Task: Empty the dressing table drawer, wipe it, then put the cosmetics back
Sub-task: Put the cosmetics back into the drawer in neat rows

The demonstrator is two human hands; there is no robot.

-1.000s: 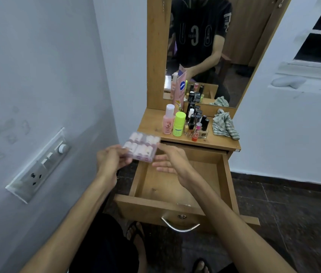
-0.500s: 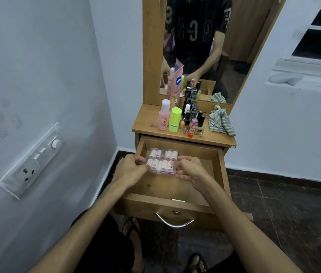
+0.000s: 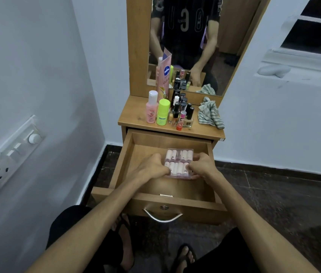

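Inside the open drawer (image 3: pixel 125 160) we hold the clear case (image 3: pixel 179 163) of small pink tubes, low over the wooden bottom and nearer the right wall than the left. Our left hand (image 3: pixel 151 168) grips its left edge with curled fingers, and our right hand (image 3: pixel 202 164) pinches its right edge; we cannot tell whether the case rests on the bottom yet. Bare wood shows to the left of the case and between it and the drawer front, while the tabletop (image 3: pixel 134 115) overhangs the back of the drawer. Its curved metal handle (image 3: pixel 162 217) sticks out toward our knees.

On the tabletop stand a pink bottle (image 3: pixel 151 109), a green-capped bottle (image 3: pixel 163 112), a tall pink tube (image 3: pixel 164 75) leaning against the mirror (image 3: pixel 220 46), and a tight cluster of dark-capped nail polishes (image 3: pixel 183 110). A striped cloth (image 3: pixel 210 113) lies crumpled at the right end. A white wall with a switch panel (image 3: pixel 9 156) stands near the drawer's left side.
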